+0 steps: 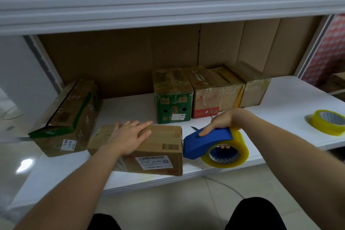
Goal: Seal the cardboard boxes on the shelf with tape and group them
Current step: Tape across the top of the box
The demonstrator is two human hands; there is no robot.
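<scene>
**White shelving over pale tile**

I see a white metal shelf unit (291,99) with a thick ribbed white upper beam (168,3) across the top. Flat brown cardboard sheets (130,58) line its far back. Glossy pale floor tiles (177,198) lie nearest, a red patterned wall panel (332,46) far right.

Boxes and tape lying across the white shelf (280,99)

A brown cardboard box with a barcode label (160,147) is sitting at the front edge, a long green-edged carton (69,115) to its left, the blue tape dispenser with a yellowish roll (214,145) just right. Behind, a green-fronted box (172,97), a red-printed box (212,91) and a plain taped box (250,86) are standing side by side. A loose yellow tape roll (326,121) is lying far right.
</scene>
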